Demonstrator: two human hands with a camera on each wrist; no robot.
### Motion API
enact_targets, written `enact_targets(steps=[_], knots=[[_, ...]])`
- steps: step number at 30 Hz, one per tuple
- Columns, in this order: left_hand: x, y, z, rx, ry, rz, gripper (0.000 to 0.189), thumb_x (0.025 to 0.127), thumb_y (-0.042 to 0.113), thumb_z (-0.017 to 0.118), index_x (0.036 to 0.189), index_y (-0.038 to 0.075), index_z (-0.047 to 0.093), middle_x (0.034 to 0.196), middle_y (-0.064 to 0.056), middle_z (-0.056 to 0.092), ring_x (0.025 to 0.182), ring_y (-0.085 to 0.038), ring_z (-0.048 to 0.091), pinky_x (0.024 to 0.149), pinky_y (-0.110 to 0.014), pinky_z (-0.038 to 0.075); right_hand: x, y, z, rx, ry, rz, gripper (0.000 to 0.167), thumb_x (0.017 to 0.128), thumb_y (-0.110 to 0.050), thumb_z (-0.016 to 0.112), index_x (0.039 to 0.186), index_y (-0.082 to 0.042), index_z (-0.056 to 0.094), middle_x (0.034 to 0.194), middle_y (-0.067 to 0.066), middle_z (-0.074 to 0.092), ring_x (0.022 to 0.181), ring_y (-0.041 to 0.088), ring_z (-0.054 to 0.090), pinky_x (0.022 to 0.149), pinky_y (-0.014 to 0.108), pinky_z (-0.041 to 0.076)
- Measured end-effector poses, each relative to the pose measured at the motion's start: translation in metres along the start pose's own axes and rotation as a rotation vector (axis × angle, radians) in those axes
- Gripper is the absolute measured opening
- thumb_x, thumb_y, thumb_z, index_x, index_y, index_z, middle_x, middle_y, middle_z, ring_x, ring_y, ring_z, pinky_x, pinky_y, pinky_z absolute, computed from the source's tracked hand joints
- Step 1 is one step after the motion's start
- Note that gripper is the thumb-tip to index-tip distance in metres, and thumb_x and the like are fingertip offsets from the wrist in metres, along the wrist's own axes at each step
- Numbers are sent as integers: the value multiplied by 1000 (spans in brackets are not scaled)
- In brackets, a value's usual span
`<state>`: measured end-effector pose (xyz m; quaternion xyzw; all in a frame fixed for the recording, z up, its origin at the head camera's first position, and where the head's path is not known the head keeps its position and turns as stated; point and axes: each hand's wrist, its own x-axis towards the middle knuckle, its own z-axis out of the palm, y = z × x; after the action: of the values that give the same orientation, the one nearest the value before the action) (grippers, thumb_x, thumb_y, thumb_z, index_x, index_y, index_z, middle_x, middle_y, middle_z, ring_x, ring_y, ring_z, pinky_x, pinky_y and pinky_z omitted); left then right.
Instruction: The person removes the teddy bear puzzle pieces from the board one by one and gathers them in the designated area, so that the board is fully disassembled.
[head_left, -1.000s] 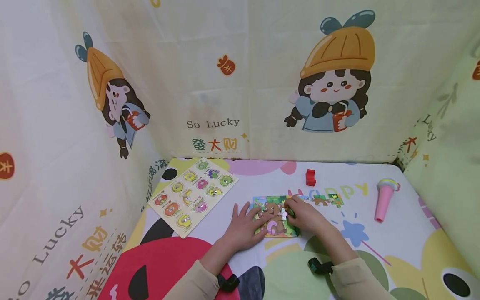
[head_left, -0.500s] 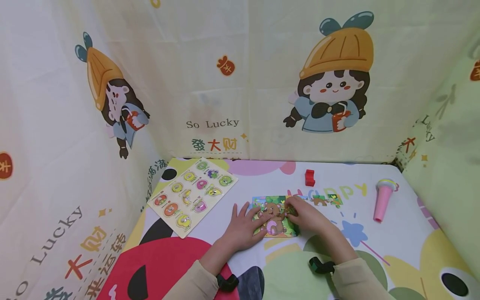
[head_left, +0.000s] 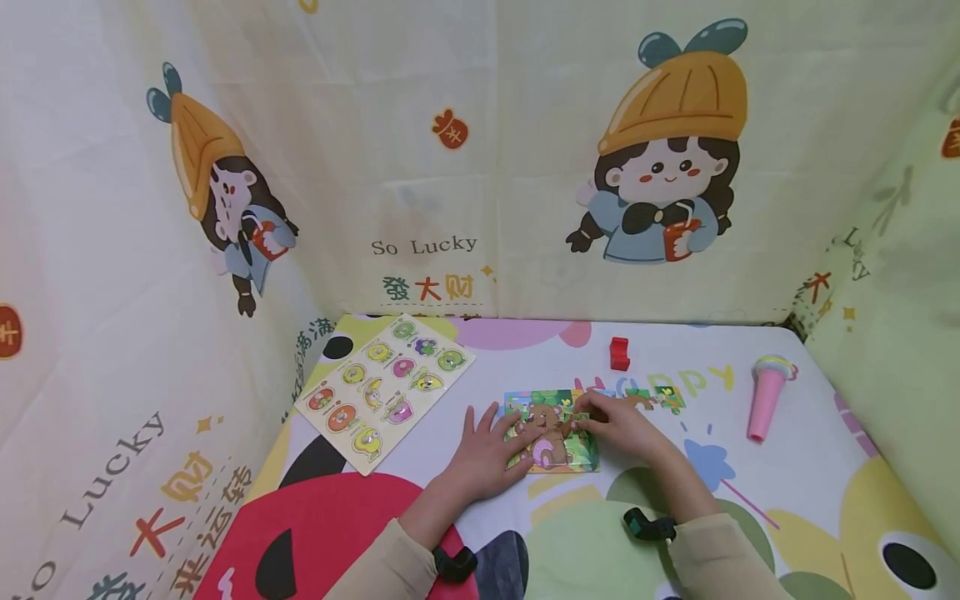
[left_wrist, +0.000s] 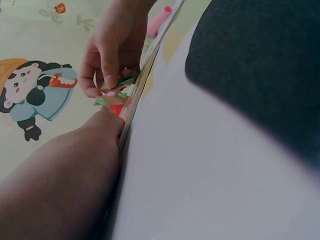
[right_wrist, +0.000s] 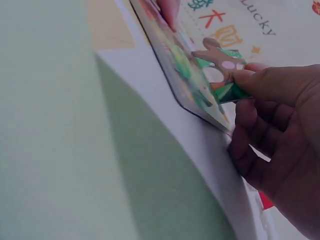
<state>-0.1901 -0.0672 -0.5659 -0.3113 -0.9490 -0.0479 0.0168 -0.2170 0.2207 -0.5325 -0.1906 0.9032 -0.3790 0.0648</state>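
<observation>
A jigsaw puzzle board [head_left: 586, 460] with a brown bear picture lies flat on the table. My left hand [head_left: 483, 457] rests on its left part, fingers spread. Over the board's right part, my right hand [head_left: 618, 423] pinches a puzzle piece [right_wrist: 220, 59] between thumb and fingers. The right wrist view shows this piece, brown and green, tilted up from the board with its lower part close to it. Whether it touches is unclear. In the left wrist view the same piece [left_wrist: 116, 100] is partly hidden behind my left hand [left_wrist: 102, 124].
Loose puzzle pieces [head_left: 667, 398] lie just right of the board, partly behind my right hand. A sheet of fruit-character pictures [head_left: 386, 392] lies at the left. A small red block [head_left: 619, 354] stands at the back, and a pink toy microphone [head_left: 767, 404] lies at the right.
The pale gap visible in the board one second ago is now covered from view by the pinched piece. My right hand has shifted slightly right; my left hand stays put.
</observation>
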Motion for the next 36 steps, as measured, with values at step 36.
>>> enact_targets(steps=[36], knots=[[-2, -1, 3, 18, 32, -1, 55, 99, 61, 36, 152, 49, 29, 154, 1, 40, 148, -39, 25, 112, -74, 16, -57, 53, -73, 46, 35, 222, 28, 93, -34, 68, 117, -20, 65, 104, 5, 63, 87, 13, 53, 69, 25, 47]])
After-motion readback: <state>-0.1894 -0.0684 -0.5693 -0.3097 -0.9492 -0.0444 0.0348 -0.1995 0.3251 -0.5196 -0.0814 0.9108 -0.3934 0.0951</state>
